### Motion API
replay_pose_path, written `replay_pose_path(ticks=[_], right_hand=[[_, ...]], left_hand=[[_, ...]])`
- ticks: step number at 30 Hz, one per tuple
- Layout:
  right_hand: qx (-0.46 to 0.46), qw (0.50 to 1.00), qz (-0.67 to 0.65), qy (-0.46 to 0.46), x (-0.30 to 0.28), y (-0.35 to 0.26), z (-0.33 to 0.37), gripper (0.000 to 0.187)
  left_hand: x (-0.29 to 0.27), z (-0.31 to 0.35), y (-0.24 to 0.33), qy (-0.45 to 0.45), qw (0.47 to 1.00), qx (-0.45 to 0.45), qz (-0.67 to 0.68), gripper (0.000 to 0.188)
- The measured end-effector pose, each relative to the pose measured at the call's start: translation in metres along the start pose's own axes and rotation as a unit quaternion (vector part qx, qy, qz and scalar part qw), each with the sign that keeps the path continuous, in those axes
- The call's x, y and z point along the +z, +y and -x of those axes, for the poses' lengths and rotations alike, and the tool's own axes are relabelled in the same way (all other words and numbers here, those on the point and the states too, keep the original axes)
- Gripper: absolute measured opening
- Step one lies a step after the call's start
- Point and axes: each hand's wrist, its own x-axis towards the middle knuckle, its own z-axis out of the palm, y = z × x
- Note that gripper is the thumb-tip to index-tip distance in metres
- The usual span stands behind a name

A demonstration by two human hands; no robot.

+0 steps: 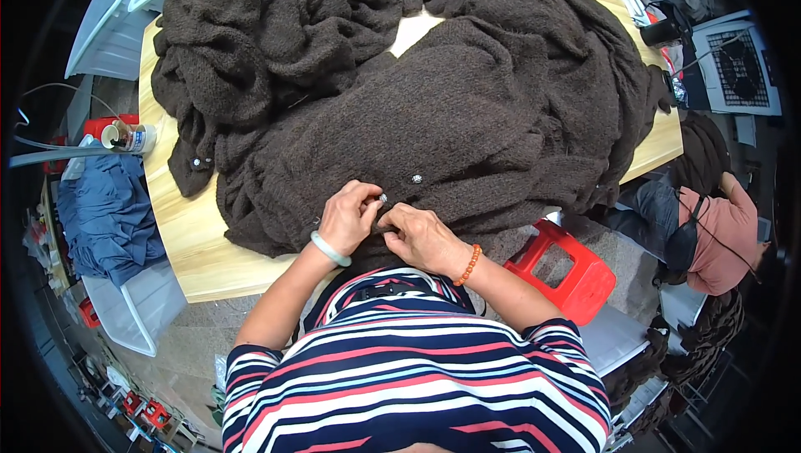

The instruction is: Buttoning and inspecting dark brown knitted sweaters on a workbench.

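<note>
A dark brown knitted garment (pixel 359 132) lies bunched over the table's near side, its front edge hanging toward my lap. My left hand (pixel 345 218), with a pale bangle at the wrist, is closed in a pinch at that edge. At its fingertips shows a small silvery button (pixel 383 198). Close beside it, my right hand (pixel 420 234) has its fingers curled and closed on the knit; an orange bead bracelet circles that wrist. Another shiny button (pixel 417 178) sits on the fabric just beyond. The fingertips partly hide what lies between them.
More brown knitwear (pixel 259 36) is heaped at the far left of the wooden table (pixel 188 244). A jar (pixel 138 138) stands by the left edge, above blue cloth (pixel 108 219) in a white bin. A red stool (pixel 576 282) is at my right; a person in pink (pixel 713 240) sits beyond.
</note>
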Motion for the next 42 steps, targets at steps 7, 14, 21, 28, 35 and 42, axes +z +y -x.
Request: replay_pose_path(ticks=[7,14,21,28,35,42], right_hand=[[-0.028,0.997,0.045,0.051,0.006,0.012,0.004,0.014],[-0.026,0.995,0.073,0.068,0.006,0.015,0.004,0.013],[-0.073,0.987,0.076,0.120,0.006,0.008,0.001,0.018],[-0.027,0.988,0.019,0.151,0.011,0.006,-0.002,0.026],[-0.028,0.991,0.049,0.118,0.005,0.016,-0.004,0.024],[-0.049,0.991,0.077,0.095,0.005,0.018,-0.008,0.023]], left_hand=[[0.007,-0.006,0.001,-0.013,1.000,-0.008,-0.001,0.008],[0.017,-0.007,-0.003,0.026,0.999,0.024,-0.031,0.009],[-0.011,-0.003,-0.005,-0.158,0.874,-0.211,0.408,0.008],[-0.015,0.000,-0.016,-0.199,0.816,-0.228,0.492,0.013],[-0.023,0.008,0.015,-0.130,0.894,-0.185,0.388,0.016],[-0.011,0.013,0.000,0.007,0.986,0.164,0.016,0.014]])
